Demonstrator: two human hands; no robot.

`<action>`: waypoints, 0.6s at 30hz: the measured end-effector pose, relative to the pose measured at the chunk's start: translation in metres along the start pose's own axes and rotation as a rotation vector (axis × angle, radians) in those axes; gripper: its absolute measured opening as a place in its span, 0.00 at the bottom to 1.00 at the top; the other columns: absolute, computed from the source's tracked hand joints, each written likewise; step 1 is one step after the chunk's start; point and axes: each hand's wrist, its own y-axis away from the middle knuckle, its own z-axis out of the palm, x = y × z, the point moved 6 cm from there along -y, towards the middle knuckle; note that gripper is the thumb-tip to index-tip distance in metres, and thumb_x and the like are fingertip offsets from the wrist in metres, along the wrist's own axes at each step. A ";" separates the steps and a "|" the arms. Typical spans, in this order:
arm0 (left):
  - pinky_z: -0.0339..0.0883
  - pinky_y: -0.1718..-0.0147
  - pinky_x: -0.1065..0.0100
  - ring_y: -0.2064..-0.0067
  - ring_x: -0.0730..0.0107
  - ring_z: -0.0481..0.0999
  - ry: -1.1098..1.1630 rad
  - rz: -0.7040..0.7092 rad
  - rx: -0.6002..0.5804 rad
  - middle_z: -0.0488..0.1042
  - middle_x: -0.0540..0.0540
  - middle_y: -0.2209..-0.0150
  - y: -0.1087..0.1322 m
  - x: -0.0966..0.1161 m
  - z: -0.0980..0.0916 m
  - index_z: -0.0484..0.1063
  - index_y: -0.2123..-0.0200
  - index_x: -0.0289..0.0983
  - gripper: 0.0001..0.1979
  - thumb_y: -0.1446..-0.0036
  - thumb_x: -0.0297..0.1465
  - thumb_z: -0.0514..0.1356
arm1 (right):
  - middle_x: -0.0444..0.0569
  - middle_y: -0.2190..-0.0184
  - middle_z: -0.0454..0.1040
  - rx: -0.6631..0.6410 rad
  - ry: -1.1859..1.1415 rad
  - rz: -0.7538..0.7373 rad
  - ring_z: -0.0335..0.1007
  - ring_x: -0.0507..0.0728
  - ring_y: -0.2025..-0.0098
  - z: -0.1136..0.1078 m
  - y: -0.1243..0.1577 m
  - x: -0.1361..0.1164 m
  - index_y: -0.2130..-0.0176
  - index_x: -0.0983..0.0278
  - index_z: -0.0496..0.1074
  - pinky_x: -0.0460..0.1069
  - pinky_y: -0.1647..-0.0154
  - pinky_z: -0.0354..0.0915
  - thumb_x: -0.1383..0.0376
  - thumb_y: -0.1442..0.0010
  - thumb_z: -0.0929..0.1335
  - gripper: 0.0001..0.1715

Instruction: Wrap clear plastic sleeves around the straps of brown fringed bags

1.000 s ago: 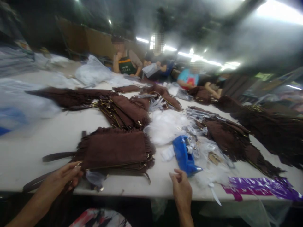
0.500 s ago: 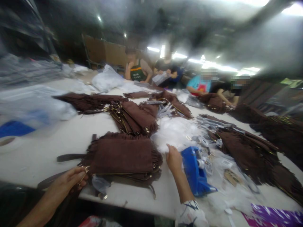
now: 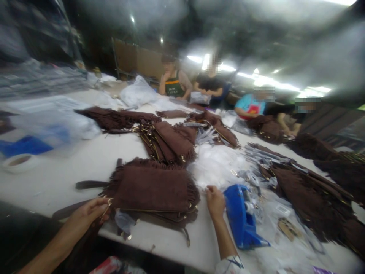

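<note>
Head view of a white worktable. The brown suede fringed bag lay flat at the near edge, directly before the person, with its dark brown strap trailing to the left. The left hand had thumb and fingertips pinched shut on the gold metal ring at the bag's near left corner. The right hand rested just right of the bag, its fingers curled toward the heap of white tissue and film; whether they held anything could not be told. Judged by its slack outline, the bag was light, soft and limp, likely to sag and let its fringe dangle if lifted by one corner; the ring, the zip edge or the strap appeared to be the firmer holds, and the suede nap probably gave good grip. A blue plastic hand tool lay touching the right side of the right hand. As for containers, a large clear plastic bag at far left held blurred contents, partly blue. Behind lay a fanned stack of like brown bags, and co-workers sat at the far end.
</note>
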 end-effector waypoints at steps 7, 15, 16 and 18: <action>0.65 0.68 0.70 0.66 0.63 0.75 0.163 0.004 -0.121 0.79 0.52 0.69 0.002 0.003 0.002 0.72 0.56 0.40 0.28 0.55 0.51 0.65 | 0.49 0.69 0.78 -0.065 -0.196 0.097 0.72 0.60 0.64 -0.012 0.002 0.008 0.66 0.62 0.77 0.51 0.62 0.62 0.49 0.45 0.62 0.23; 0.67 0.66 0.68 0.65 0.62 0.76 0.160 0.119 -0.131 0.79 0.47 0.67 0.003 0.010 0.000 0.72 0.57 0.36 0.24 0.51 0.46 0.65 | 0.50 0.69 0.79 -0.014 -0.426 0.249 0.72 0.63 0.63 -0.009 0.002 0.024 0.67 0.63 0.78 0.54 0.59 0.63 0.46 0.53 0.68 0.25; 0.67 0.65 0.68 0.65 0.62 0.76 0.155 0.141 -0.145 0.79 0.46 0.66 0.002 0.009 0.000 0.72 0.56 0.36 0.23 0.50 0.46 0.64 | 0.50 0.70 0.79 0.011 -0.467 0.288 0.72 0.63 0.63 -0.009 0.002 0.028 0.67 0.64 0.78 0.54 0.59 0.63 0.46 0.54 0.68 0.26; 0.68 0.64 0.67 0.64 0.62 0.77 0.134 0.171 -0.157 0.79 0.46 0.64 0.000 0.006 -0.001 0.72 0.55 0.36 0.22 0.48 0.45 0.63 | 0.50 0.70 0.79 0.056 -0.565 0.358 0.72 0.62 0.65 -0.009 0.003 0.035 0.66 0.65 0.78 0.54 0.62 0.65 0.45 0.57 0.70 0.28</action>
